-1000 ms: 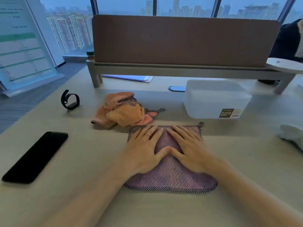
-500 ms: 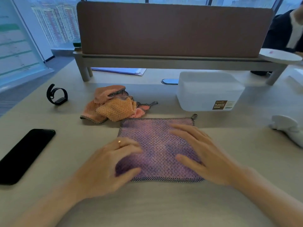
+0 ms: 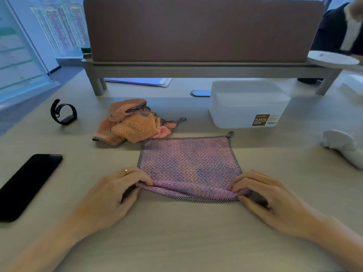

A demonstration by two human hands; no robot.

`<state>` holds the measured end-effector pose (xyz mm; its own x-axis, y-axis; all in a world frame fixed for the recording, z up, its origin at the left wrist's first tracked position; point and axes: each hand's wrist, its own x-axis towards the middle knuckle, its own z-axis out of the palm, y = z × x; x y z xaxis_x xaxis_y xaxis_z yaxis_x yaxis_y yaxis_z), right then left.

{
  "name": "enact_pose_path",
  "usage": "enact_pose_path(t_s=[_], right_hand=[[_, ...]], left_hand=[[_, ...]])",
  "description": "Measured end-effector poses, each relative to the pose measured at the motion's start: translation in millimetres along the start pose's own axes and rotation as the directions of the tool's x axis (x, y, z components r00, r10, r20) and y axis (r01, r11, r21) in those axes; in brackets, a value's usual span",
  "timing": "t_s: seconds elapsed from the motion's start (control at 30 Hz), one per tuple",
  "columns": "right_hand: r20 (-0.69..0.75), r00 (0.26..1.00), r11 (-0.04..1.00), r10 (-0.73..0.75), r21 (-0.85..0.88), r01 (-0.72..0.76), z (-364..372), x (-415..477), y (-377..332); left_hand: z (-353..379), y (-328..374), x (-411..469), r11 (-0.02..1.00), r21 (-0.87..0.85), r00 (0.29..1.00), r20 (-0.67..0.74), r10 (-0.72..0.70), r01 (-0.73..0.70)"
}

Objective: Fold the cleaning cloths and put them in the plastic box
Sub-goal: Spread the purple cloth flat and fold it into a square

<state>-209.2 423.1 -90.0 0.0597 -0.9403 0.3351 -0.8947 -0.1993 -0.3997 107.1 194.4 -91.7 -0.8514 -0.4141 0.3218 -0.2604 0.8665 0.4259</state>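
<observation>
Pinching the near corners of the purple cloth, the left hand and right hand have their fingers clamped on its raised near hem. The rest of it lies flat on the surface. A black phone lies off to the left. Beyond, a crumpled pile of orange cloths sits just beside the cloth's far left corner. The plastic box stands farther back on the right, apart from the cloth.
</observation>
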Motion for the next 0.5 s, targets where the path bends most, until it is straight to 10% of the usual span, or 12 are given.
enact_pose_path(t_s=[0.5], right_hand=[[-0.148,0.969,0.974,0.198,0.141,-0.177,16.5,1.9,-0.1]], left_hand=[[6.1,20.6,-11.4,0.995,-0.035,0.992,-0.088,-0.091,0.088]])
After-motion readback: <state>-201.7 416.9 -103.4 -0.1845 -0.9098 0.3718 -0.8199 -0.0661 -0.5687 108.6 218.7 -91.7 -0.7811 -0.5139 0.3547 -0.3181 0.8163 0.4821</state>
